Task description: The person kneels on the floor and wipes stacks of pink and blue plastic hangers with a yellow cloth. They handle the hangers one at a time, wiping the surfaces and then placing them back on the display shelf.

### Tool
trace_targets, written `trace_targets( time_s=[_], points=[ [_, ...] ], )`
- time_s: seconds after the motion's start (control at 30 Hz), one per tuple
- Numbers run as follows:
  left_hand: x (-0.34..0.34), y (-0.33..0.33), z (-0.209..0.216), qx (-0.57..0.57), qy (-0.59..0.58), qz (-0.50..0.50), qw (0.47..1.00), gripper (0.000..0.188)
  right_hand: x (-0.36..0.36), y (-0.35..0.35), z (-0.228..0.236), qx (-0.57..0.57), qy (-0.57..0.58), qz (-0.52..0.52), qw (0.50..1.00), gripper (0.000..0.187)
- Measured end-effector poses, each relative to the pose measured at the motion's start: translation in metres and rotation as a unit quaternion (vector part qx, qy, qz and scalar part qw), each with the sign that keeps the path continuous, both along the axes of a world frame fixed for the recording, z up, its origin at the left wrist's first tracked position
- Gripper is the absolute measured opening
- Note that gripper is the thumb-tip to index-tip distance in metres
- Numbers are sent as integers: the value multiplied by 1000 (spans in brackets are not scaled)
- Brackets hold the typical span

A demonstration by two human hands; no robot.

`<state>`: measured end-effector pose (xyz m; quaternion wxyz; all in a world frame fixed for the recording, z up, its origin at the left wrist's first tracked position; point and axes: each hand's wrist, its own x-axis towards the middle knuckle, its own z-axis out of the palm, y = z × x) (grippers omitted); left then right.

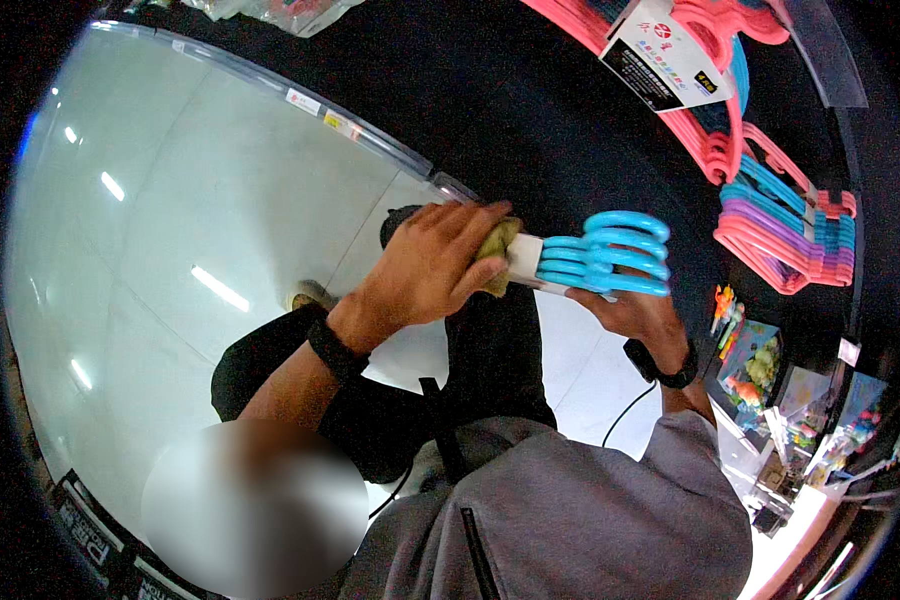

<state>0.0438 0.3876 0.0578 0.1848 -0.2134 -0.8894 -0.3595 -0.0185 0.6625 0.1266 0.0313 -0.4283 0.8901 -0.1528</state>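
Observation:
A pack of light-blue plastic hangers (615, 245) is held out in front of me, with a white card band (525, 258) round it. My right hand (638, 316) supports the pack from its right side, partly hidden behind the hooked ends; its fingers are closed on it. Against the band's left end, my left hand (422, 258) presses a crumpled olive-green cloth (497, 260), thumb below and fingers above. Whatever part of the pack lies under the cloth and left hand is hidden.
Pink hangers with a printed card (665, 60) hang at upper right. Beside them are stacked pink, purple and blue hangers (785, 235). Small colourful packaged goods (755, 370) line the right side. A shelf edge with price tags (320, 110) crosses the upper left, above the pale tiled floor (170, 240).

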Motion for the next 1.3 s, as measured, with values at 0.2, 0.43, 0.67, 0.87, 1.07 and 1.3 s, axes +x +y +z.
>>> trace_targets(
  time_s=[0.2,0.43,0.67,0.87,1.07,1.3],
  points=[
    [0,-19,21,-27,-133,36,990,51,6,-5,7,2,43,3,999,35],
    [1,-20,27,-13,-214,-15,977,41,2,-6,10,9,53,58,997,29],
    [1,-12,1,88,-349,93,928,27,-1,-2,7,14,-3,58,998,35],
    [8,-4,1,79,3,67,995,36,-15,-13,10,-17,30,84,996,47],
    [-7,-5,-13,285,-281,119,908,39,-6,-9,19,69,52,93,992,51],
    [0,-12,3,45,-113,10,992,31,-18,12,0,60,86,87,991,63]
  ],
)
